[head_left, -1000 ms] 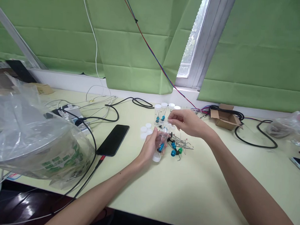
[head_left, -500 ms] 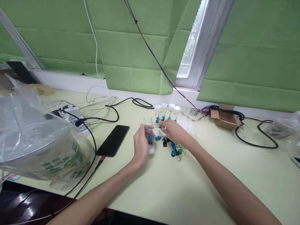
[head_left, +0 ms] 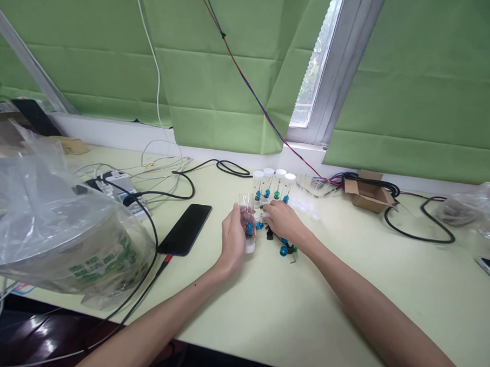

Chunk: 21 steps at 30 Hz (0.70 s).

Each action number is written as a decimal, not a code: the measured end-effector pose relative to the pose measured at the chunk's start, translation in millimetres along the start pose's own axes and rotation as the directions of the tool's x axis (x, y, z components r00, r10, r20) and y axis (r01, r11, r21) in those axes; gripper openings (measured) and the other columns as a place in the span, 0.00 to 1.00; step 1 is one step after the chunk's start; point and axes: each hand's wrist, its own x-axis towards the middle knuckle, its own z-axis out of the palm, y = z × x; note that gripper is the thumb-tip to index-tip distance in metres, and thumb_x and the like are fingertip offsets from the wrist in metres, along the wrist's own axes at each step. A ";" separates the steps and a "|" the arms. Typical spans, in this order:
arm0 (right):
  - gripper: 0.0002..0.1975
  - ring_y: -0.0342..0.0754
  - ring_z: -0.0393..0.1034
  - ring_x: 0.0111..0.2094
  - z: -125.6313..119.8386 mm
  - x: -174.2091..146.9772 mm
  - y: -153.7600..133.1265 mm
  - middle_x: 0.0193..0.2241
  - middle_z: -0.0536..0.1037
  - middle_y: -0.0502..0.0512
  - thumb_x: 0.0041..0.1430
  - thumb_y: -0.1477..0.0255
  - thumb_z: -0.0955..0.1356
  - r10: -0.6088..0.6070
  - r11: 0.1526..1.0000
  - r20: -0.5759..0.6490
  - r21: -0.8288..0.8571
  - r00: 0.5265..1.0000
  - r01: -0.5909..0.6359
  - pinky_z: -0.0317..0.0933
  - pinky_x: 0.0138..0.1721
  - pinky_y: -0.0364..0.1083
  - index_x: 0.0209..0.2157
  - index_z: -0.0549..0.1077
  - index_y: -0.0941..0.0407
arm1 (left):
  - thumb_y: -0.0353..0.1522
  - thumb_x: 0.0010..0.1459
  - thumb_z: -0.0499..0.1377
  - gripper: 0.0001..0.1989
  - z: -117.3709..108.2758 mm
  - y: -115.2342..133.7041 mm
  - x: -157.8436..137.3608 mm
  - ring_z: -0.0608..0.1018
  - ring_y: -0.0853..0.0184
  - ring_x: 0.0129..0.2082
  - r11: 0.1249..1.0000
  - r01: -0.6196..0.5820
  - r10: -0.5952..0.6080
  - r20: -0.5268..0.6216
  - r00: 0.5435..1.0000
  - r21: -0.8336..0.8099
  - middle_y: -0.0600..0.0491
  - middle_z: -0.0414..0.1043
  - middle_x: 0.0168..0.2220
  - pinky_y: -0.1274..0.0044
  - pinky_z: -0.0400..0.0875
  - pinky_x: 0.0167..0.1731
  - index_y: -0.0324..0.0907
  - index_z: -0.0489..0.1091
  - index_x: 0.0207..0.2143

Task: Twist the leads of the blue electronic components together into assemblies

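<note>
My left hand (head_left: 234, 234) is wrapped round a clear plastic tube (head_left: 246, 201), which stands with its white end down and a blue part inside. Just right of it, my right hand (head_left: 283, 218) reaches down with bent fingers close together, close to white caps and small dark pieces. What its fingertips hold, if anything, is hidden. Loose blue pieces (head_left: 283, 250) and black pieces (head_left: 270, 234) lie under and in front of this hand. Behind it stand several capped clear tubes (head_left: 280, 177), each with a blue or green piece on a thin wire inside.
A black phone (head_left: 186, 229) lies left of my left hand. Farther left sits a big container in a plastic bag (head_left: 64, 240). White caps (head_left: 309, 205), safety glasses (head_left: 318, 184), a small cardboard box (head_left: 368, 194) and black cables (head_left: 417, 237) are to the right.
My left hand and the tube have shifted slightly right and down. My right hand has dropped a little lower over the loose pieces, covering more of them.
</note>
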 end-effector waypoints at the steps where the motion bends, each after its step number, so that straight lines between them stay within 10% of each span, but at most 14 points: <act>1: 0.09 0.56 0.69 0.45 1.2 0.1 -0.1 0.41 0.75 0.64 0.65 0.74 0.64 0.005 1.000 0.000 0.004 1.000 -0.005 0.60 0.40 0.47 0.44 0.73 0.60 | 0.49 0.60 0.52 0.21 -0.2 -0.5 0.0 0.68 0.70 0.16 1.000 -0.001 0.001 0.003 1.000 0.004 0.55 0.67 0.20 0.77 0.63 0.17 0.40 0.67 0.31; 15: 0.10 0.53 0.70 0.44 4.3 3.8 8.3 0.42 0.76 0.63 0.63 0.77 0.64 0.006 0.989 -0.066 0.148 0.998 0.004 0.61 0.43 0.46 0.45 0.73 0.62 | 0.50 0.61 0.51 0.22 -1.9 -4.3 -0.3 0.69 0.70 0.17 1.000 0.022 -0.021 0.053 0.998 -0.002 0.54 0.68 0.23 0.78 0.63 0.18 0.39 0.68 0.33; 21: 0.13 0.51 0.72 0.45 -18.6 3.9 9.6 0.48 0.78 0.58 0.62 0.77 0.65 0.027 0.875 -0.159 0.481 0.987 0.053 0.66 0.45 0.47 0.48 0.74 0.57 | 0.49 0.63 0.50 0.21 -1.5 -4.2 -1.3 0.69 0.71 0.18 0.996 0.064 -0.058 0.105 0.993 -0.057 0.55 0.66 0.23 0.78 0.64 0.19 0.40 0.67 0.35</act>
